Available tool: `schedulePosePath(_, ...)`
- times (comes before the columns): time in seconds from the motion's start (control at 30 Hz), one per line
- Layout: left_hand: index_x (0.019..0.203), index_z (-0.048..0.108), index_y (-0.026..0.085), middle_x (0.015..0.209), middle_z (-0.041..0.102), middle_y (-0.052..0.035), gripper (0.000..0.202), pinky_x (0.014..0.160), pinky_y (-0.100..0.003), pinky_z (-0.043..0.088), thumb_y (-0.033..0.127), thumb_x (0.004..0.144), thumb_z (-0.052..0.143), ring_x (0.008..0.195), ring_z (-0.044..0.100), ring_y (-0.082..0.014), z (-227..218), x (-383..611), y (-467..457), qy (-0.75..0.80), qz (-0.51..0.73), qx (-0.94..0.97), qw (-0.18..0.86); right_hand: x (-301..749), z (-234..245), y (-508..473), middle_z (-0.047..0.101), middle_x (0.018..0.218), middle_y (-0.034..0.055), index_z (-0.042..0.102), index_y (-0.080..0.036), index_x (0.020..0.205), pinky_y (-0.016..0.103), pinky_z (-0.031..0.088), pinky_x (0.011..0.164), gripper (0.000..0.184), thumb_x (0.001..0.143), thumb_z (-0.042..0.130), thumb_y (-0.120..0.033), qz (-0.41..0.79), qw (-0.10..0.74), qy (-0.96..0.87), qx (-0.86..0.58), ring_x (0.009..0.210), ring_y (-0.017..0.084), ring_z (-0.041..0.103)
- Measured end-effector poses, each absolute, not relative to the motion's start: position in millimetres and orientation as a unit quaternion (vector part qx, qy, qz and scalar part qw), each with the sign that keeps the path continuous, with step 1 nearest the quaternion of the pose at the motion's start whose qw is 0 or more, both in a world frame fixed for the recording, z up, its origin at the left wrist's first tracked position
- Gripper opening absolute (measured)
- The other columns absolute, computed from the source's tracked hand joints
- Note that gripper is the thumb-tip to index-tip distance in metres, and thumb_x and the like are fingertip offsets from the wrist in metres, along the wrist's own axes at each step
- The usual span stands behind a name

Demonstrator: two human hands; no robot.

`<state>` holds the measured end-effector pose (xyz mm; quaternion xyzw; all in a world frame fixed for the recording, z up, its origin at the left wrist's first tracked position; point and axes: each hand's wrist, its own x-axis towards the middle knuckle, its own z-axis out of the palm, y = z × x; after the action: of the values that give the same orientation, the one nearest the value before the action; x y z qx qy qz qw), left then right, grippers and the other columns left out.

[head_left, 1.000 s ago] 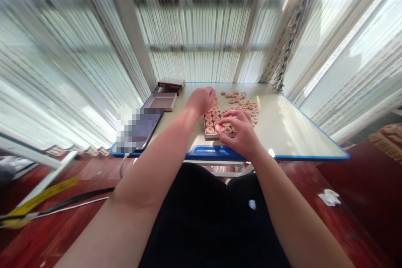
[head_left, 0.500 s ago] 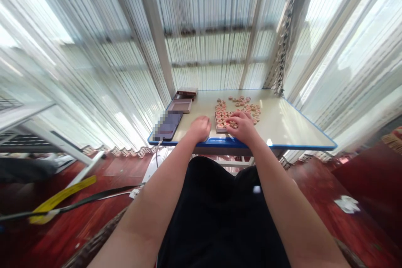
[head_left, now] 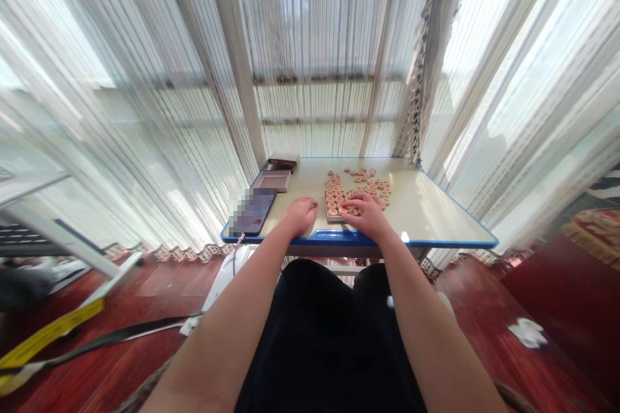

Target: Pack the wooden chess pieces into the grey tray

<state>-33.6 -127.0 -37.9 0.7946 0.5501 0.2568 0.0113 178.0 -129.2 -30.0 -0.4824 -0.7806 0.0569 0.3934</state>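
Note:
A small tray (head_left: 328, 214) of round wooden chess pieces sits near the front edge of a cream table (head_left: 436, 206) with a blue rim. More loose pieces (head_left: 364, 176) lie scattered behind it. My right hand (head_left: 367, 213) rests over the tray's front right corner, fingers curled down onto the pieces; what they grip is hidden. My left hand (head_left: 301, 215) lies on the table just left of the tray, fingers loosely curled with nothing visible in them.
A phone (head_left: 255, 210) with a cable lies at the table's left front corner. An open box lid (head_left: 274, 180) and a dark box (head_left: 283, 159) stand at the back left. Striped curtains surround the table. A yellow strap (head_left: 43, 338) and crumpled paper (head_left: 527, 332) lie on the red floor.
My left hand drew back from beside the pieces to the table's front edge, left of the tray. My right hand stayed on the tray. The view pulled back and tilted up.

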Motion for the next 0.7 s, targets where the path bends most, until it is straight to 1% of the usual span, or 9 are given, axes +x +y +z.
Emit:
schedulePosePath(0.23, 0.095, 0.062, 0.016, 0.102, 0.062, -0.0066, 0.028, 0.092, -0.028, 0.037, 0.027, 0.078, 0.043, 0.099, 0.053, -0.0191, -37.6, -36.5, -128.0, 0.55, 0.282, 0.785, 0.034, 178.3, -28.2, -128.7, 0.056, 0.097, 0.0042, 0.07, -0.027, 0.085, 0.038, 0.026, 0.096, 0.024, 0.063, 0.065, -0.037, 0.082, 0.394, -0.773, -0.491, 0.099, 0.022, 0.045)
schedulePosePath(0.4, 0.089, 0.064, 0.017, 0.097, 0.064, -0.0058, 0.026, 0.088, -0.028, 0.04, 0.029, 0.077, 0.043, 0.093, 0.055, -0.019, -36.0, -37.3, -126.6, 0.559, 0.306, 0.77, 0.048, 178.9, -27.1, -128.9, 0.056, 0.094, 0.0046, 0.07, -0.026, 0.085, 0.039, 0.028, 0.094, 0.026, 0.063, 0.065, -0.04, 0.09, 0.384, -0.768, -0.505, 0.098, 0.024, 0.044)
schedulePosePath(0.7, 0.087, 0.065, 0.018, 0.095, 0.065, -0.0054, 0.026, 0.086, -0.027, 0.04, 0.03, 0.076, 0.044, 0.091, 0.056, -0.0189, -35.5, -37.7, -127.0, 0.573, 0.314, 0.755, 0.059, 179.4, -27.7, -129.2, 0.054, 0.094, 0.0048, 0.071, -0.026, 0.083, 0.039, 0.029, 0.092, 0.026, 0.063, 0.065, -0.042, 0.09, 0.381, -0.772, -0.502, 0.096, 0.024, 0.043)
